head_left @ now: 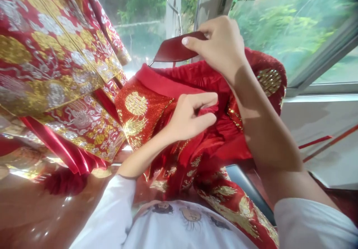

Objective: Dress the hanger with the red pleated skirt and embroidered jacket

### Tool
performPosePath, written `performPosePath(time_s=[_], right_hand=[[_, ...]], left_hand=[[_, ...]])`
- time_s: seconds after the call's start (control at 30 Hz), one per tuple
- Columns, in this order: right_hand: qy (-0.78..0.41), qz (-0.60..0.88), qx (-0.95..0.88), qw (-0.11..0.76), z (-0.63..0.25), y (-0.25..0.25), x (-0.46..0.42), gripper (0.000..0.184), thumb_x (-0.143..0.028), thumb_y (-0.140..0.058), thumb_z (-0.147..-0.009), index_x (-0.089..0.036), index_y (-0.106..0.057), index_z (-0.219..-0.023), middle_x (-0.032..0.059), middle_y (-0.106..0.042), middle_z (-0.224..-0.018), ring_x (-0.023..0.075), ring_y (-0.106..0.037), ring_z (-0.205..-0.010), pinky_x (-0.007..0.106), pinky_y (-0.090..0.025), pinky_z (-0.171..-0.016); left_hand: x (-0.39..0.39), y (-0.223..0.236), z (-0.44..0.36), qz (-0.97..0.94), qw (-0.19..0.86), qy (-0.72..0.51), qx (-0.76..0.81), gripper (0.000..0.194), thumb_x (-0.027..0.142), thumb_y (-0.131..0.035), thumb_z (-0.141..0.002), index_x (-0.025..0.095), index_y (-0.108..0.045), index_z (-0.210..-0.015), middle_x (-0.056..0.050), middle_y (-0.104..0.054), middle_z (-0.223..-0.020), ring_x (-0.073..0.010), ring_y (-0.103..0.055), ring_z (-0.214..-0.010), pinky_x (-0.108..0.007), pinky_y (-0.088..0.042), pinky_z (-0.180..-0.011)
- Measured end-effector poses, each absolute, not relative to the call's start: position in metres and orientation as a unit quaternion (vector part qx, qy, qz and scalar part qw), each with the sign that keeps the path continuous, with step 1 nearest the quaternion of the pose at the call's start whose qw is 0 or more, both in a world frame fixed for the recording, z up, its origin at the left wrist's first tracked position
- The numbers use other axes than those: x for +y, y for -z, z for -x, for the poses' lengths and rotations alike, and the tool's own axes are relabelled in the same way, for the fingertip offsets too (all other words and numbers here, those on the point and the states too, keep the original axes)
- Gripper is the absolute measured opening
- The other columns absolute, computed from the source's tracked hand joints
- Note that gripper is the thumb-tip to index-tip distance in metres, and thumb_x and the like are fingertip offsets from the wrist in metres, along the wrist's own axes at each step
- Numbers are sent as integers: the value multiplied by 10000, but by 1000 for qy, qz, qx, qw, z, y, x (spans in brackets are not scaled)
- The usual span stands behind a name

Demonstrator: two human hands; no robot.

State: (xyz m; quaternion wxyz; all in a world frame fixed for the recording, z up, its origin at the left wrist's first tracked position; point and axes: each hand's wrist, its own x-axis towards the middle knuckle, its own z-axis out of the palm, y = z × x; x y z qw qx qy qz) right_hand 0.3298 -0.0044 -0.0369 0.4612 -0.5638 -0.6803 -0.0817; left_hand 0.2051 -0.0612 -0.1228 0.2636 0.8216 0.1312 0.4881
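A dark red hanger with a metal hook is in the upper middle of the head view. My right hand grips its top edge, the thumb lying across the front. Below the hanger spreads a red garment with gold embroidery and round sequined patches. My left hand is closed on a fold of its red cloth, near the middle. The garment's lower part bunches and hangs down in front of my white shirt. How the cloth is fixed to the hanger is partly hidden by my right hand and arm.
Another red garment, with dense gold and silver embroidery, hangs at the left. Behind the hanger are windows with greenery outside. A shiny brown floor shows at lower left. A dark, smooth surface lies partly beneath the garment.
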Motion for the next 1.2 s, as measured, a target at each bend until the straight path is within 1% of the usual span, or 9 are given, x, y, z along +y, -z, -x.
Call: performPosePath(time_s=[0.3,0.47,0.6,0.73,0.8,0.87,0.97,1.07,1.2], right_hand=[[42,495,-692,524,-327,53,14,501,-415,-595,-851,-163,-255,-583,-35,-230,-594,77,-199,-590,258,-157,-566],[119,521,-680,502,-325,67,25,382,-479,-424,-953,-147,-545,-810,-12,-531,-758,83,-515,-751,212,-365,-716],[242,442,-661,557,-329,105,13,398,-340,-443,-971,-112,-489,-1294,104,-577,-1261,154,-505,-1220,308,-377,-1033],[312,371,-587,648,-318,194,-39,222,-132,-509,-888,-144,-599,-1091,98,-666,-1076,165,-598,-1089,331,-467,-955],[248,383,-606,652,-303,254,-64,118,-112,-525,-842,-158,-615,-902,54,-680,-834,145,-642,-831,287,-510,-784],[49,512,-616,596,-286,310,-78,143,-180,-484,-831,-163,-622,-798,47,-665,-732,142,-632,-711,262,-503,-694],[-156,638,-566,497,-268,365,-73,195,-260,-496,-801,-154,-646,-866,51,-668,-723,149,-613,-629,251,-474,-619],[-206,656,-551,473,-263,379,-53,249,-316,-513,-803,-148,-634,-940,55,-672,-759,150,-600,-636,250,-459,-646],[-264,652,-543,459,-266,372,-39,160,-282,-466,-787,-168,-568,-737,38,-615,-685,139,-536,-622,238,-405,-654]], left_hand=[[-49,146,-207,-844,131,-456,251,235,136,-536,-670,193,-316,-612,46,-356,-536,-98,-345,-494,-246,-290,-524],[-31,206,-196,-800,-31,-416,432,77,209,-540,-797,178,-479,-833,-41,-548,-760,-176,-522,-643,-265,-338,-554],[-35,277,-168,-707,71,-490,505,164,268,-562,-840,170,-475,-940,-62,-574,-881,-182,-573,-774,-276,-440,-692],[-61,354,-146,-645,238,-485,541,102,269,-519,-887,180,-474,-910,-48,-590,-843,-159,-581,-743,-268,-473,-718],[-71,383,-142,-644,268,-462,548,105,264,-541,-883,183,-493,-930,-56,-615,-866,-161,-599,-763,-267,-483,-733],[-75,400,-142,-634,293,-451,555,136,259,-561,-873,184,-500,-969,-65,-631,-923,-167,-614,-815,-272,-489,-770],[-70,405,-148,-626,324,-444,553,132,260,-538,-885,185,-494,-985,-56,-634,-931,-159,-621,-849,-268,-491,-801],[-64,397,-154,-632,347,-437,537,107,252,-532,-881,187,-502,-960,-36,-624,-888,-148,-612,-824,-253,-487,-786],[-64,392,-158,-629,361,-434,534,143,230,-517,-870,188,-497,-1005,-47,-612,-943,-160,-597,-878,-269,-478,-821]])
